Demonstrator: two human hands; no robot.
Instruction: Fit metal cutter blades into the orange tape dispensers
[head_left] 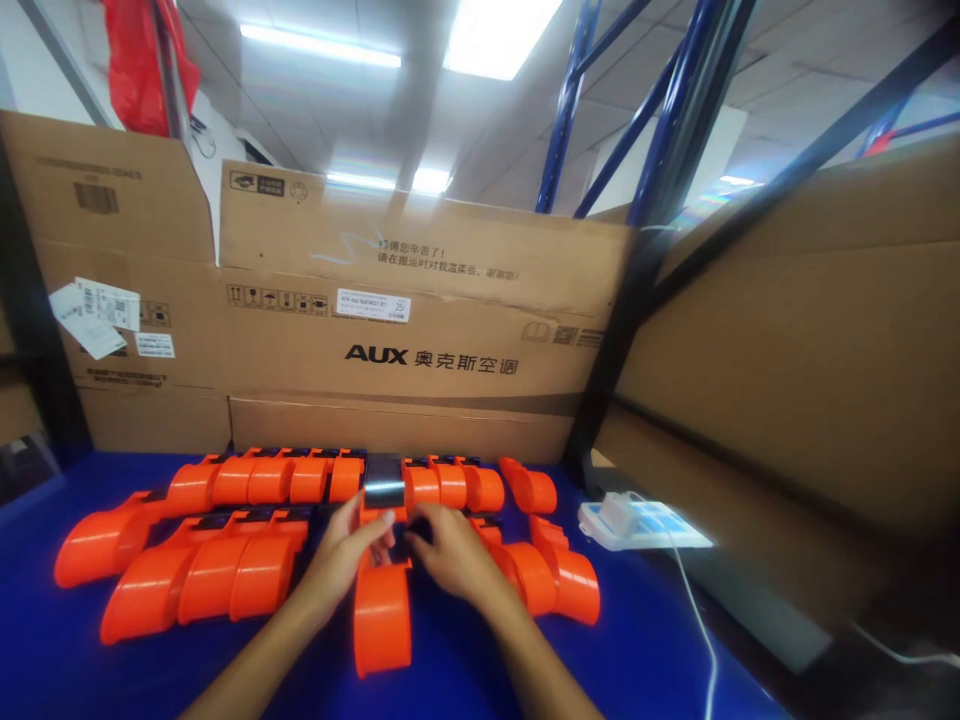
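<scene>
- Overhead, ceiling light panels [495,35] glow above blue shelving uprights [566,110] that rise at the far right, and a red bag [139,60] hangs at the far left.
- Large cardboard boxes [420,330] stand along the far edge of the work surface, the middle one printed AUX; another cardboard sheet [810,370] leans along the right side.
- Below them a blue table [45,650] fills the near part of the scene.
- Orange plastic housings [217,575] lie on it in two rows, running from the far left to the right of centre, each touching its neighbour.
- At the right edge of the table a white power strip [641,525] lies with a white cable trailing toward the near side.
- One orange housing [382,620] lies apart from the rows at the near centre, its rounded end pointing near, just in front of both hands.
- The left hand [341,555] rests on the far end of this housing, fingers curled together around it, fingertips toward a dark part at its top.
- The right hand [450,555] meets it from the right, fingers bent and pressing the same dark part; whether they pinch it I cannot tell.
</scene>
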